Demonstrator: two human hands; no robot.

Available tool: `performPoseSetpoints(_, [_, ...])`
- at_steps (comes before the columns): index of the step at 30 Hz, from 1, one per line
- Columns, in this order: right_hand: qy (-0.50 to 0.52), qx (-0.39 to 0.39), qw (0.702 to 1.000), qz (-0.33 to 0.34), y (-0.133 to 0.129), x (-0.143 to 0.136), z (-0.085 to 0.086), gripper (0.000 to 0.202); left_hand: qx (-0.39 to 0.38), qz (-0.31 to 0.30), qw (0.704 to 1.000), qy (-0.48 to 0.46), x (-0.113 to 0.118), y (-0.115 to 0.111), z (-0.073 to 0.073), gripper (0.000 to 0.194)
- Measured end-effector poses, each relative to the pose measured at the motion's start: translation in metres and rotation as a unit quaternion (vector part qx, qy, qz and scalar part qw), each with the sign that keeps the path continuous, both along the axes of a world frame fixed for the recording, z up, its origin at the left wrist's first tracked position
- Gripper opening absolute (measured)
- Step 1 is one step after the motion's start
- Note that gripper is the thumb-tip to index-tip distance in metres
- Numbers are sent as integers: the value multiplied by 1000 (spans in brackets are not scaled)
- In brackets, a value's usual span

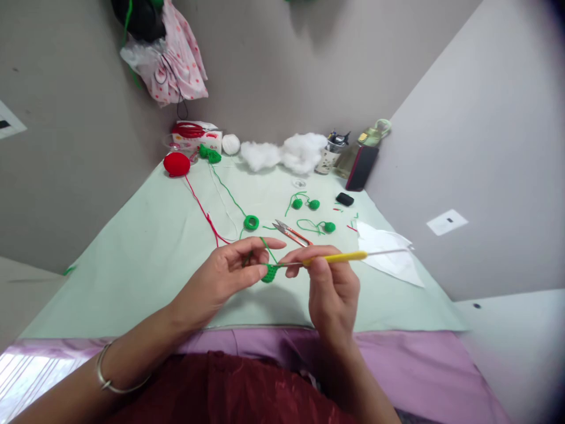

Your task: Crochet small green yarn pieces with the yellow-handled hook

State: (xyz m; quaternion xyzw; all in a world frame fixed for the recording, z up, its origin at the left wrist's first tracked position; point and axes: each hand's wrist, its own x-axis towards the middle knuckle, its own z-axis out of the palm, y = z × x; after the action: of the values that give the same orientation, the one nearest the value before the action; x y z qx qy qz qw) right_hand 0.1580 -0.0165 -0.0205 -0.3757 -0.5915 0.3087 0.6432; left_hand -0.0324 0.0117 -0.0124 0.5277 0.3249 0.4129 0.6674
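Observation:
Between thumb and fingers, my left hand [233, 265] pinches a small green crochet piece [269, 273]. A strand of green yarn [268, 248] runs up from it over the raised left index finger. My right hand [333, 288] is closed around the yellow handle of a crochet hook [344, 257], whose metal tip reaches the top edge of the green piece. Just beyond the hands lie orange-handled thread snips [295, 233] and a green ring-shaped yarn coil [251, 222].
Small green crocheted balls [329, 227] lie at the right, near white paper [388, 253]. Along the back are a red yarn ball [177, 165], white stuffing [303, 153], a pen cup [329, 158], a phone [362, 168] and a bottle [373, 135]. Red yarn [198, 200] trails across the table's left side.

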Motion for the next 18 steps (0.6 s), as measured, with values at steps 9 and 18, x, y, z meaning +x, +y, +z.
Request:
performPoseSetpoints(9, [-330,236,904,-132,-9,-4,-14,35,-70,47,996,-28,15,-7,6,52])
performPoseSetpoints(18, [26,27,999,-32,3,-2,-8,23,-155,-4,982,-107,13,0,6,43])
